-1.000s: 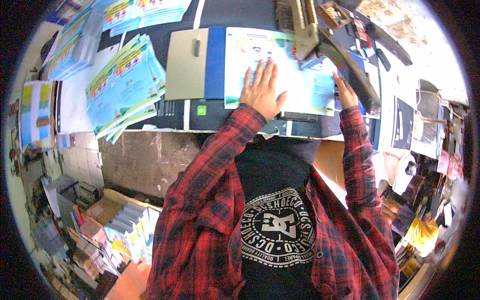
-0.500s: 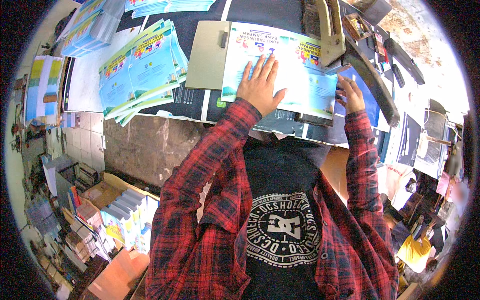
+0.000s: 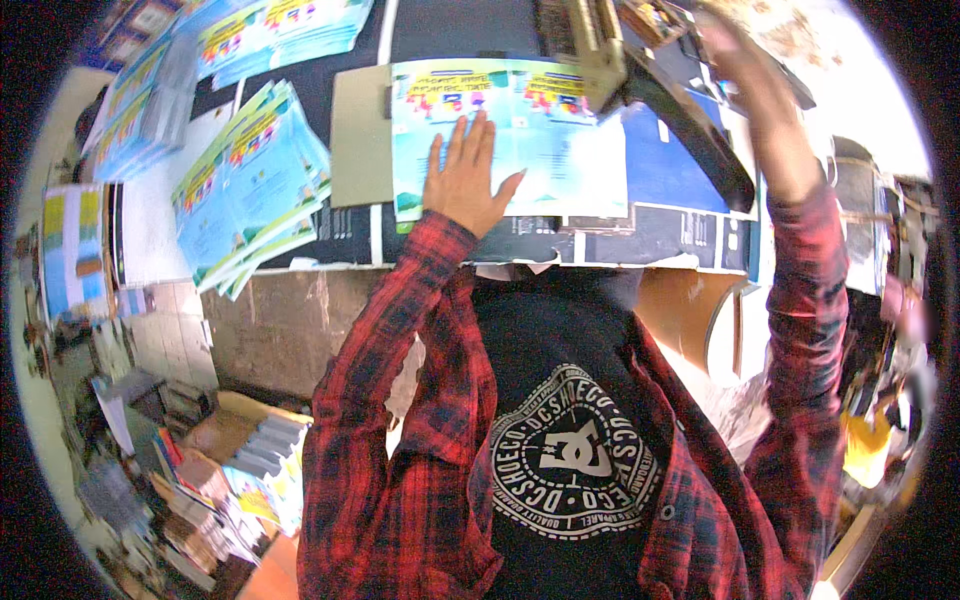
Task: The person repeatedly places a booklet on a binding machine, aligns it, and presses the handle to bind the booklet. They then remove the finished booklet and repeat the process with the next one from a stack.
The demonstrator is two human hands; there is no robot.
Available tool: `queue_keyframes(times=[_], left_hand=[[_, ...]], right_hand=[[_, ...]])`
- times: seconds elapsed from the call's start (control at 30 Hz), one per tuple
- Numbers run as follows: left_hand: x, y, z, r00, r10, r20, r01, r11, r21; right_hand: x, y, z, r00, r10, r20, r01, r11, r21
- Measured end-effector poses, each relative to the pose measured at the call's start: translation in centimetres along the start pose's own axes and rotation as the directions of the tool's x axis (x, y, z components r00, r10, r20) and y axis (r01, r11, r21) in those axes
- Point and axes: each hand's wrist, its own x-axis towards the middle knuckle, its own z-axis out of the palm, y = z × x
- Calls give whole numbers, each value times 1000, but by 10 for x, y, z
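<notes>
Head view: the left hand (image 3: 465,180) is lying flat, fingers spread, pinning the printed sheet (image 3: 520,140) while the right hand (image 3: 745,75), blurred, grip unclear, is reaching the lever (image 3: 690,130); keeping edges squared seems wise.

Print/bindery workshop. Landmark: heavy lever paper cutter (image 3: 640,70) on the bench (image 3: 600,235). A printed sheet (image 3: 560,150) lies under its arm, on grey board (image 3: 360,135). Left of the cutter, fanned stacks of identical blue leaflets (image 3: 250,180); more stacks (image 3: 150,110) farther left. Below the bench, left of the cutter, open cartons of booklets (image 3: 250,470) on the floor.
</notes>
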Motion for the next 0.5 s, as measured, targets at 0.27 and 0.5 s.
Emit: queue_keyframes(times=[0.27, 0.5], left_hand=[[0, 6, -2, 999, 26, -35, -28, 999, -39], [-4, 2, 2, 1000, 5, -23, -6, 1000, -27]], right_hand=[[-78, -71, 126, 932, 353, -83, -357, 933, -39], [-77, -77, 133, 926, 362, -106, -362, 932, 22]])
